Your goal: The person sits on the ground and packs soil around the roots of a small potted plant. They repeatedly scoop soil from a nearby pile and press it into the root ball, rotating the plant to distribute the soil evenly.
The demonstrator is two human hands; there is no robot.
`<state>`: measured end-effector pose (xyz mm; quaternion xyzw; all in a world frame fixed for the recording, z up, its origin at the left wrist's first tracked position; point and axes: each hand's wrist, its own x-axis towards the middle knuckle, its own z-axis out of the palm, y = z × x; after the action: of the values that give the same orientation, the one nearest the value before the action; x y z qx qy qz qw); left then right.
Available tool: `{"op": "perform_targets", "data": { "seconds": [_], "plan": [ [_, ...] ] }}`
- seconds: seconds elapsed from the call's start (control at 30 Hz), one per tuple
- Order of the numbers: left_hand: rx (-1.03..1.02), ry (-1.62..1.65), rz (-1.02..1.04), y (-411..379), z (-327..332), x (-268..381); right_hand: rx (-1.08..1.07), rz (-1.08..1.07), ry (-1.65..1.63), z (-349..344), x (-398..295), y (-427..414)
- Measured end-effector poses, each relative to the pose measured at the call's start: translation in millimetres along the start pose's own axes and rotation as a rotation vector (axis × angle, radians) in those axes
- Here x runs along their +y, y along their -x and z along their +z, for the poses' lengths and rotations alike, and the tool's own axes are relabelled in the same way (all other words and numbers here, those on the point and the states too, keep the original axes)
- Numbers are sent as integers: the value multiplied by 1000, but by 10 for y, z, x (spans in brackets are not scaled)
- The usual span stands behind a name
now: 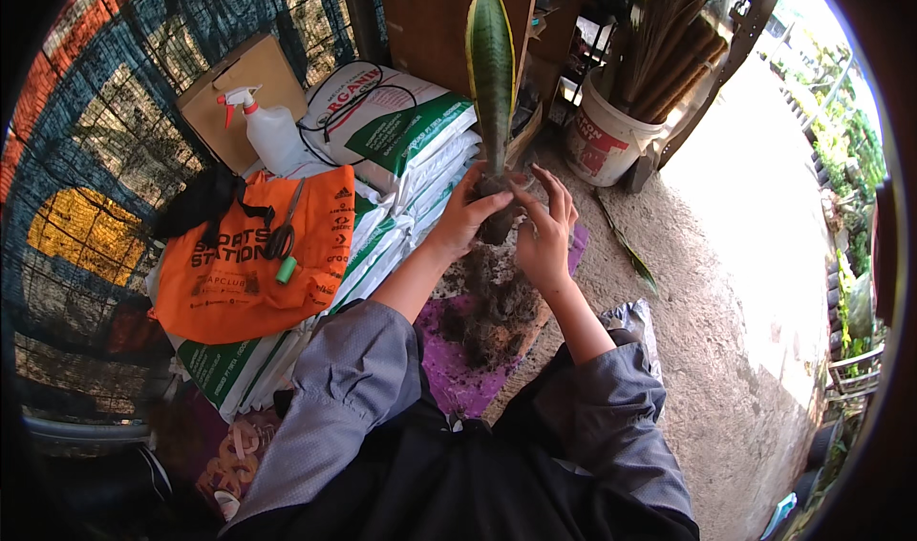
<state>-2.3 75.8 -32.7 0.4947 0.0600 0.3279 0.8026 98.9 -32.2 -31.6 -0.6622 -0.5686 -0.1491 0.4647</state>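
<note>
A snake plant (491,75) with one tall, yellow-edged leaf stands upright between my hands. Its dark base, a clump of soil and roots (496,227), is bare of any pot. My left hand (462,215) grips the plant at the foot of the leaf, thumb across the front. The index finger of my right hand (548,233) touches the base from the other side, among thin roots; its other fingers are spread. Whether it pinches a root is unclear. Below lies a heap of loose dark soil and roots (494,312) on a purple sheet (466,390).
Stacked sacks (430,122) at left carry a spray bottle (272,136) and an orange bag (251,304) with scissors (283,236) and a green roll (286,270) on it. A white bucket (605,143) holds brooms. A cut leaf (627,247) lies on the concrete floor (716,290).
</note>
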Motion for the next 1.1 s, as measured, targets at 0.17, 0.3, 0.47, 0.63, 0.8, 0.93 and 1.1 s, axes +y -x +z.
{"op": "perform_targets", "data": {
  "seconds": [0.17,0.3,0.47,0.63,0.8,0.93,1.1],
  "plan": [
    [6,-203,97,-91,-126,-56,-68,97,-161,-77,114,-80],
    [32,3,32,-84,-132,-73,21,73,-149,-129,122,-102],
    [208,-61,76,-166,-250,-183,-145,-139,-9,-128,-120,-50],
    [235,-114,92,-217,-239,-158,-222,-143,94,-68,-166,38],
    [217,-43,70,-187,-179,-54,-229,-102,34,-29,-202,38],
    [53,225,-2,-213,-171,13,-168,-5,-57,-58,-182,-26],
    [6,51,50,-163,-58,58,-115,-51,-14,-77,-120,7]
  ]
}}
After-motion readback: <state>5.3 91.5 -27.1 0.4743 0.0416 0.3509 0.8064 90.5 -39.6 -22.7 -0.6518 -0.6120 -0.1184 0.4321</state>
